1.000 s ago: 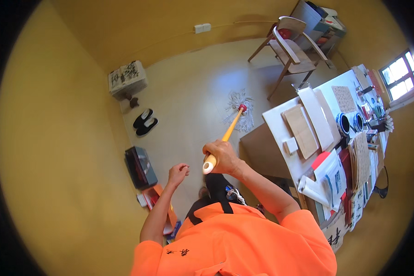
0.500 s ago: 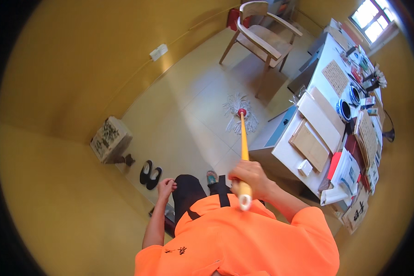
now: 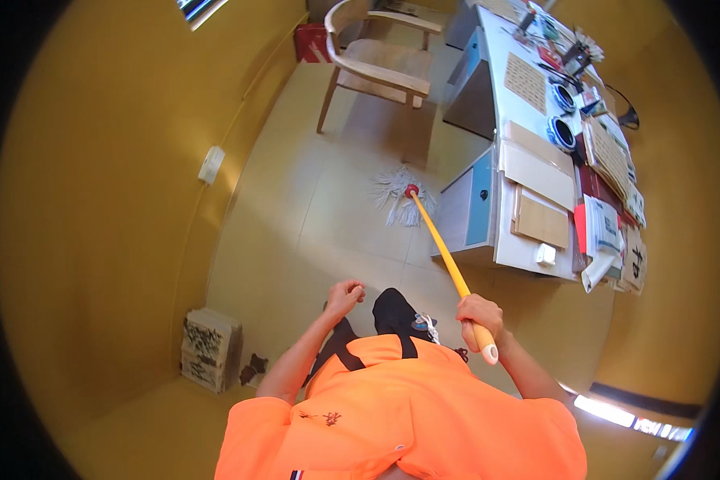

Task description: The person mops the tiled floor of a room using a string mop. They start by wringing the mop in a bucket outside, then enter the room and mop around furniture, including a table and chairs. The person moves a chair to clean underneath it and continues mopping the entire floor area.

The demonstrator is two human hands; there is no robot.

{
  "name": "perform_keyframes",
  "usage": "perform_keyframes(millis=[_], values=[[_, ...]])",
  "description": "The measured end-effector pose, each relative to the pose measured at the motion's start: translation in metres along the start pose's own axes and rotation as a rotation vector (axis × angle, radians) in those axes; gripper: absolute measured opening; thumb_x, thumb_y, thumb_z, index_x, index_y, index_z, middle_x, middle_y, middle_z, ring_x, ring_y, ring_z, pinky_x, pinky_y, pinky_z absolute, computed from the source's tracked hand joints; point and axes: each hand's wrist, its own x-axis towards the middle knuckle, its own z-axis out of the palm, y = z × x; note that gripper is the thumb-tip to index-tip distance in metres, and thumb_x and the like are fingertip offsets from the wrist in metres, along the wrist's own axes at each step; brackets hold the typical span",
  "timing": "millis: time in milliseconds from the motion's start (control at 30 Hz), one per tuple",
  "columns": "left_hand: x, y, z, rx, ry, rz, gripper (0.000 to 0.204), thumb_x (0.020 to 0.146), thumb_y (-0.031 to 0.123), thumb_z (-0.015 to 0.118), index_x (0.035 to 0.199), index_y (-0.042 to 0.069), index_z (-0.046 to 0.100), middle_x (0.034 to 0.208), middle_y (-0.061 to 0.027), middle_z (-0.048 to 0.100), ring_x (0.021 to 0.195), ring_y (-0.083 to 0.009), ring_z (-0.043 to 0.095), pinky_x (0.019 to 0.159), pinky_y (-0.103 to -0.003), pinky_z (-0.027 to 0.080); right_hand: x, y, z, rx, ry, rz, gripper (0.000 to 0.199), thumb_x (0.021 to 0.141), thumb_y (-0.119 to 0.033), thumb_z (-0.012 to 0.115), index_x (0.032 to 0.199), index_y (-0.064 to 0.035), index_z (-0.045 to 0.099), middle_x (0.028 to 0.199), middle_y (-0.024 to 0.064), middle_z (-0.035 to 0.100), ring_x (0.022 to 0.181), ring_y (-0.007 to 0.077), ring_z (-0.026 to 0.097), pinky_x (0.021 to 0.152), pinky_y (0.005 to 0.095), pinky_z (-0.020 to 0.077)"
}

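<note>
My right hand (image 3: 482, 318) is wrapped round the upper end of a mop's yellow handle (image 3: 450, 260). The handle slants away to a red socket, and the white string mop head (image 3: 394, 197) lies spread on the tiled floor, left of the desk's near cabinet (image 3: 466, 204). In front of my body on the left, my left hand (image 3: 346, 299) hangs in the air with its fingers curled in. Nothing shows in it, and it is apart from the mop.
A wooden armchair (image 3: 380, 68) stands beyond the mop head. Along the right runs a white desk (image 3: 528, 254) bearing papers, folders (image 3: 540, 218) and blue-and-white pots (image 3: 562, 134). By the left wall are a stacked block (image 3: 210, 352) with dark markings and a wall socket (image 3: 210, 165).
My view has turned, so the chair and desk appear farther left. My right hand has shifted right with the handle, which now slants more. My left hand has come up and forward.
</note>
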Motion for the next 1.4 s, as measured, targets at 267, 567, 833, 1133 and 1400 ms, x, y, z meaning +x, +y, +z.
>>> perform_keyframes(millis=[267, 567, 833, 1133, 1400], values=[[0.035, -0.003, -0.046, 0.058, -0.144, -0.210, 0.018, 0.083, 0.011, 0.051, 0.091, -0.002, 0.062, 0.072, -0.0068, 0.063, 0.061, -0.0120, 0.059, 0.057, -0.026, 0.050, 0.024, 0.120, 0.028, -0.208, -0.139, 0.008, 0.017, 0.057, 0.007, 0.053, 0.070, -0.0043, 0.054, 0.064, 0.0113, 0.051, 0.064, 0.0301, 0.054, 0.062, 0.0376, 0.0472], [0.086, 0.065, -0.117, 0.098, 0.058, -0.262, 0.021, 0.085, 0.013, 0.049, 0.094, -0.003, 0.061, 0.075, -0.0082, 0.062, 0.064, -0.0130, 0.060, 0.061, -0.025, 0.049, 0.179, 0.309, -0.008, -0.315, 0.350, 0.190, 0.013, 0.068, -0.006, 0.062, 0.080, -0.0037, 0.056, 0.083, 0.0161, 0.057, 0.082, 0.0348, 0.056, 0.075, 0.0384, 0.0454], [0.177, 0.103, -0.082, 0.248, -0.047, -0.200, 0.023, 0.084, 0.016, 0.053, 0.093, -0.002, 0.064, 0.074, -0.0080, 0.065, 0.063, -0.0119, 0.062, 0.060, -0.025, 0.049, 0.198, 0.300, -0.024, -0.378, 0.516, 0.320, 0.017, 0.069, -0.009, 0.068, 0.076, -0.0023, 0.054, 0.096, 0.0191, 0.061, 0.099, 0.0349, 0.057, 0.087, 0.0389, 0.0446], [0.277, 0.167, 0.048, 0.268, -0.606, -0.313, 0.032, 0.089, 0.030, 0.048, 0.099, 0.001, 0.059, 0.081, -0.0087, 0.064, 0.071, -0.0153, 0.063, 0.065, -0.027, 0.051, 0.145, 0.105, -0.067, -0.076, 0.621, 0.491, 0.018, 0.086, -0.017, 0.055, 0.083, 0.0001, 0.049, 0.109, 0.0281, 0.054, 0.095, 0.0342, 0.058, 0.076, 0.0382, 0.0498], [0.294, 0.165, 0.109, -0.254, -0.490, -1.082, 0.033, 0.087, 0.028, 0.049, 0.108, 0.003, 0.045, 0.081, -0.0138, 0.060, 0.069, -0.0265, 0.062, 0.059, -0.037, 0.052, 0.200, -0.011, -0.006, 0.183, 0.922, 0.901, 0.044, 0.086, -0.039, 0.053, 0.068, -0.0007, 0.043, 0.094, 0.0288, 0.059, 0.095, 0.0439, 0.057, 0.068, 0.0487, 0.0528]])
